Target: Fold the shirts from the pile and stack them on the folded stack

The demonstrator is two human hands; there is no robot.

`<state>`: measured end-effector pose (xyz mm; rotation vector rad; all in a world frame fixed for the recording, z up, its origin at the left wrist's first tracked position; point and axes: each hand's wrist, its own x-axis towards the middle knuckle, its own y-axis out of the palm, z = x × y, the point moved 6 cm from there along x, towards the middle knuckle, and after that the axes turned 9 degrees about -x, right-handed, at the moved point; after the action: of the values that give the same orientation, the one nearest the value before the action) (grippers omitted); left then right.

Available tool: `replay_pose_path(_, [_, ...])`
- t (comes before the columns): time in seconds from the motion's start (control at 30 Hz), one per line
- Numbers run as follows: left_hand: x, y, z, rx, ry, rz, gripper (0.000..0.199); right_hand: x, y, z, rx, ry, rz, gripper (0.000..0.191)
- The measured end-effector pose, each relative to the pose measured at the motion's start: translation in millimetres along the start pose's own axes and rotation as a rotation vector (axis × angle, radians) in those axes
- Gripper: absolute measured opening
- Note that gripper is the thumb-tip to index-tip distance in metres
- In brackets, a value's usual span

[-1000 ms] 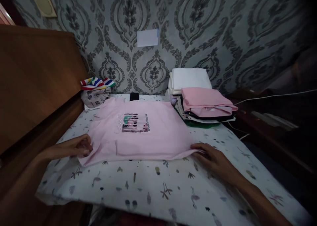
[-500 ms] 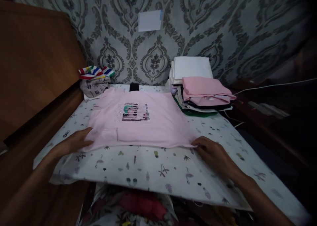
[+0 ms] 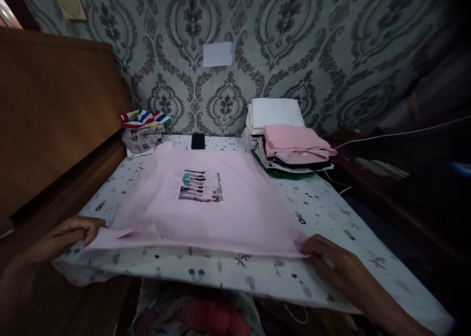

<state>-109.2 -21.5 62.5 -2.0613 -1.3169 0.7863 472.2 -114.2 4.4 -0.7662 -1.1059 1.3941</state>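
A pale pink shirt (image 3: 235,218) with a printed picture lies spread on the patterned white cloth (image 3: 320,198) of the table. At its near left corner, my left hand (image 3: 79,229) pinches the fabric, slightly raised, with a small fold beside it. My right hand (image 3: 324,252) grips the near right corner between thumb and fingers. The shirt's near edge runs stretched between both hands.
Folded clothes (image 3: 294,144), white and pink on top, are stacked at the back right. A striped garment (image 3: 145,118) tops a small pile at the back left. A black phone (image 3: 197,141) lies near the wall; brown wooden furniture (image 3: 55,115) borders the left.
The shirt's near edge has come closer to me and is stretched wider. My left hand moved left and nearer and now grips the corner; my right hand moved slightly nearer.
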Motion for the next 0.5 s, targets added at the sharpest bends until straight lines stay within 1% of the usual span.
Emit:
replay_pose_path(0.07, [-1.2, 15.8, -3.0, -0.092, -0.017, 0.161, 0.052, -11.4, 7.1, -5.9, -0.012, -0.005, 0.018, 0.031])
replay_pose_path(0.1, [-1.8, 20.4, -4.7, -0.124, -0.023, 0.202, 0.047, -16.9, 10.7, -10.2, -0.016, -0.001, 0.035, 0.033])
replay_pose_path(0.17, [-0.9, 21.5, -5.2, -0.165, -0.038, 0.19, 0.041, -26.6, 14.4, -21.4, -0.03, 0.015, 0.053, 0.036])
replay_pose_path(0.2, [1.1, 20.2, -3.9, -0.194, -0.051, 0.175, 0.042, -29.9, 13.6, -27.5, -0.04, 0.024, 0.051, 0.039])
replay_pose_path(0.27, [10.8, 15.7, 0.0, -0.26, -0.065, 0.138, 0.05, -30.0, 6.6, -37.7, -0.066, 0.044, 0.035, 0.042])
replay_pose_path(0.33, [31.8, 8.7, 2.4, -0.277, -0.05, 0.05, 0.054, -17.7, -1.7, -39.5, -0.093, 0.062, 0.064, 0.04])
replay_pose_path(0.37, [46.8, 4.9, 2.0, -0.258, -0.03, -0.029, 0.053, -6.2, -5.4, -34.6, -0.101, 0.059, 0.077, 0.038])
replay_pose_path(0.4, [64.3, 2.5, 0.0, -0.223, -0.004, -0.124, 0.053, 8.7, -7.1, -25.4, -0.107, 0.047, 0.096, 0.035])
replay_pose_path(0.43, [83.5, 3.6, -3.8, -0.183, 0.024, -0.209, 0.053, 26.9, -8.8, -11.0, -0.104, 0.006, 0.067, 0.033])
replay_pose_path(0.47, [104.0, 8.9, -9.4, -0.145, 0.055, -0.273, 0.056, 47.4, -8.5, 6.2, -0.094, -0.034, 0.017, 0.034])
replay_pose_path(0.5, [124.8, 18.3, -16.8, -0.109, 0.094, -0.315, 0.06, 69.2, -3.3, 26.0, -0.082, -0.094, -0.006, 0.037])
